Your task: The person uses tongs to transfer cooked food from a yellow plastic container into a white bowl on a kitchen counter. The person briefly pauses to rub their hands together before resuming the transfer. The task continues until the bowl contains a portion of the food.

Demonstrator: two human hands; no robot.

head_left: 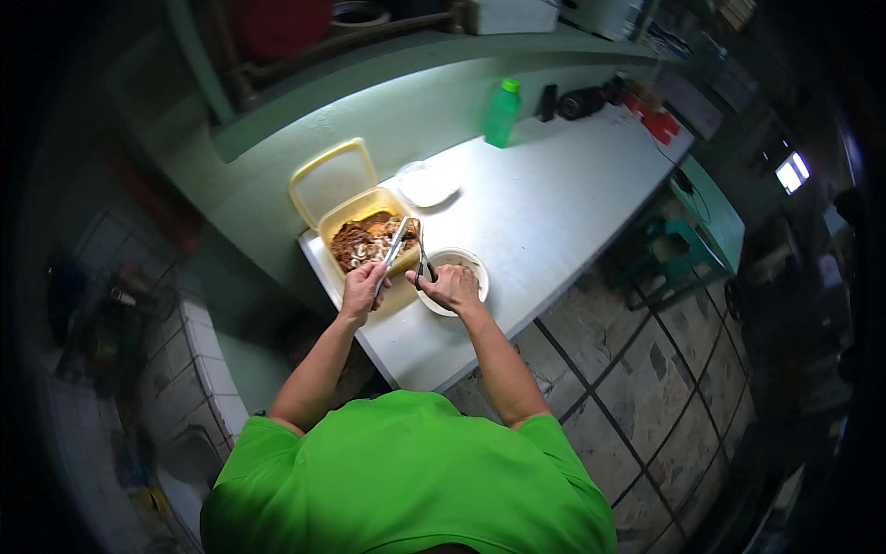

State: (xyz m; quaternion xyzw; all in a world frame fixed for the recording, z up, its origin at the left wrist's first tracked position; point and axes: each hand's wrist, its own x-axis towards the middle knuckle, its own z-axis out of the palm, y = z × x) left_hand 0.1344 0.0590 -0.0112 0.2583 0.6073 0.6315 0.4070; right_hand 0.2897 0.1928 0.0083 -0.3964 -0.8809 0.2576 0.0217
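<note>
My left hand (363,289) grips a pair of metal tongs (393,251), whose tips hold a small dark piece of food above the near right part of a yellow plastic container (323,226). Inside lies a saucy brown dish with pale rings (363,242). My right hand (453,285) is closed on scissors with dark handles (424,269); their blades point up at the piece by the tong tips. Beneath my right hand sits a white bowl (482,271) on the white table (540,208). Whether the blades touch the food cannot be told.
The container's lid (332,173) stands open against the wall. Behind the bowl is a white round lid or plate (428,184). Farther along are a green bottle (502,114) and a black cylindrical object (581,103). A green stool (675,260) stands beyond the table's right edge.
</note>
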